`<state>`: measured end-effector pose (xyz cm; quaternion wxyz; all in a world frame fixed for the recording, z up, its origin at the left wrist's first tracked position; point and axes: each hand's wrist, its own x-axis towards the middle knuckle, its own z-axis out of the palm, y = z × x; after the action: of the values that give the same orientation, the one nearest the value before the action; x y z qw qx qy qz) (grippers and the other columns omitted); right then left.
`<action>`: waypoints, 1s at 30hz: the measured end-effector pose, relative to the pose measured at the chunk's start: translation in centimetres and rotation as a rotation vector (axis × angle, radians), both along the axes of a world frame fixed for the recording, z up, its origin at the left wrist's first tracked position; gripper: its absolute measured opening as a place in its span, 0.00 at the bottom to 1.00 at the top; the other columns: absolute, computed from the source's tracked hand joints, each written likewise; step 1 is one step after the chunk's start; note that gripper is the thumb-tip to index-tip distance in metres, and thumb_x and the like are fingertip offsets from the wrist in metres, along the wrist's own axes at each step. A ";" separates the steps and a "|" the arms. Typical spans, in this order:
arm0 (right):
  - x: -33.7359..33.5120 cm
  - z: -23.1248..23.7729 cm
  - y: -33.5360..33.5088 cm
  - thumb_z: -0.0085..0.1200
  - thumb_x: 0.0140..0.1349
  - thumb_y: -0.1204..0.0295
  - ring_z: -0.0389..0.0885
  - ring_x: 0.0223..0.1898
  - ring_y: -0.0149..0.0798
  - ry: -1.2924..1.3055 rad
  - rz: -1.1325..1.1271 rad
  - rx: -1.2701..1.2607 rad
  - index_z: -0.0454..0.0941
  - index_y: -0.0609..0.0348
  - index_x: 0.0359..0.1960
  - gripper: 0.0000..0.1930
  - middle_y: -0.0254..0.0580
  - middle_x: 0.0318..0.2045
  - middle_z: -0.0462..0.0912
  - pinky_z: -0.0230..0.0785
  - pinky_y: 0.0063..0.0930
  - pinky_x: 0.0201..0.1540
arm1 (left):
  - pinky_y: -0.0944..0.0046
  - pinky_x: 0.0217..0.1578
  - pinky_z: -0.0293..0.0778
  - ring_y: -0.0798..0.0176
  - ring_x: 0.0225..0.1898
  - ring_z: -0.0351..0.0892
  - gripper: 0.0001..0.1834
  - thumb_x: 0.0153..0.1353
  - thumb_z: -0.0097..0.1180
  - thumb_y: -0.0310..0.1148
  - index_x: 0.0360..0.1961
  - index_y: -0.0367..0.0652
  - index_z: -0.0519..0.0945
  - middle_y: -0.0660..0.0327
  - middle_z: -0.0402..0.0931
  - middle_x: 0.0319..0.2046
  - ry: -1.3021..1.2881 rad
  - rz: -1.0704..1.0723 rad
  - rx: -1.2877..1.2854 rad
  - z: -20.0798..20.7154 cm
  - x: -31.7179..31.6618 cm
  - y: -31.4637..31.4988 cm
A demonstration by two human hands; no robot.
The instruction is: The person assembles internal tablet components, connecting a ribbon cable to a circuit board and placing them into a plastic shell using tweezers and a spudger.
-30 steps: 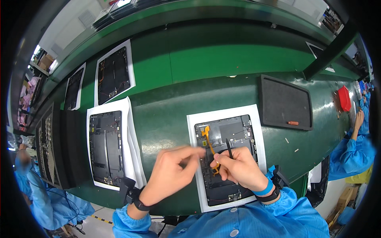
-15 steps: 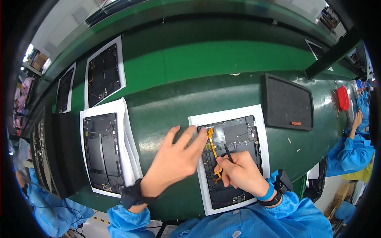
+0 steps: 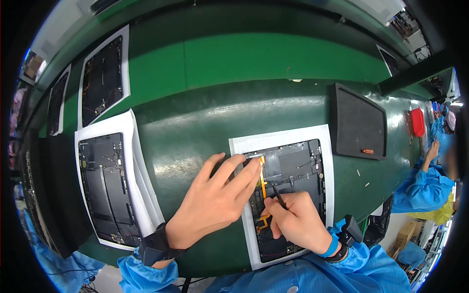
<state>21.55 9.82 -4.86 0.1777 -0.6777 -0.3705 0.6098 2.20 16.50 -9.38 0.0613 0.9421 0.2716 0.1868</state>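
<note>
An opened black tablet-like device [image 3: 288, 168] lies on a white sheet [image 3: 328, 146] in front of me, with its inner parts showing. Along its left side runs an orange flex cable [image 3: 264, 185], branching at its lower end. My left hand [image 3: 215, 198] reaches over the device's left edge with fingers spread, its index fingertip on the cable's upper end. Pinched in my right hand [image 3: 300, 219] is a slim black pen-like stick [image 3: 279, 196], its visible end pointing up. Thumb and fingers of that hand are at the cable's lower part; the stick's lower end is hidden.
Left of me lies a similar device [image 3: 105, 188] on stacked white sheets, beside a black foam block [image 3: 61, 190]. More devices [image 3: 102, 80] rest on the raised green shelf. A black tray [image 3: 359, 122] holds a small copper-coloured piece. A red bin [image 3: 416, 122] and a co-worker are at right.
The view has shifted slightly. The orange cable now lies straighter along the device's left side. Both hands keep much the same posture, with the left index fingertip still at the cable's upper end.
</note>
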 end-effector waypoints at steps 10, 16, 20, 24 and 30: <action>-0.2 0.0 0.2 0.50 0.74 0.69 0.77 0.15 0.31 -0.042 -0.011 -0.046 0.81 0.70 0.25 0.20 0.41 0.12 0.79 0.67 0.30 0.21 | 0.43 0.59 0.71 0.49 0.59 0.73 0.31 0.43 0.59 0.22 0.55 0.34 0.82 0.57 0.75 0.59 -0.013 0.036 -0.070 0.2 0.0 0.0; -0.3 0.3 0.4 0.50 0.73 0.69 0.77 0.14 0.32 -0.052 -0.019 -0.047 0.80 0.70 0.23 0.20 0.42 0.11 0.78 0.67 0.30 0.20 | 0.43 0.57 0.74 0.50 0.57 0.75 0.18 0.55 0.60 0.31 0.44 0.33 0.87 0.55 0.77 0.56 -0.050 0.035 -0.026 0.0 0.2 0.2; -0.2 0.1 0.4 0.50 0.73 0.70 0.77 0.14 0.32 -0.049 -0.022 -0.033 0.79 0.70 0.23 0.20 0.42 0.11 0.78 0.67 0.30 0.20 | 0.43 0.56 0.74 0.50 0.56 0.75 0.18 0.55 0.60 0.31 0.44 0.33 0.87 0.56 0.77 0.55 -0.046 0.036 -0.024 0.1 0.4 0.3; -0.1 0.0 0.3 0.49 0.73 0.71 0.77 0.14 0.33 -0.053 -0.009 -0.014 0.78 0.70 0.22 0.20 0.43 0.11 0.77 0.67 0.30 0.19 | 0.43 0.57 0.73 0.49 0.57 0.75 0.23 0.48 0.60 0.26 0.49 0.33 0.85 0.56 0.77 0.57 -0.042 0.038 -0.050 0.2 0.4 0.1; -0.2 0.4 0.7 0.49 0.72 0.72 0.78 0.13 0.34 -0.061 0.007 -0.008 0.78 0.71 0.21 0.20 0.45 0.11 0.77 0.67 0.30 0.18 | 0.43 0.58 0.72 0.48 0.58 0.74 0.30 0.41 0.59 0.20 0.53 0.33 0.83 0.56 0.76 0.58 -0.043 0.037 -0.076 0.3 0.4 0.1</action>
<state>21.39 10.49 -4.51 0.1615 -0.6954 -0.3754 0.5911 2.62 16.59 -9.12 0.0996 0.9298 0.2943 0.1976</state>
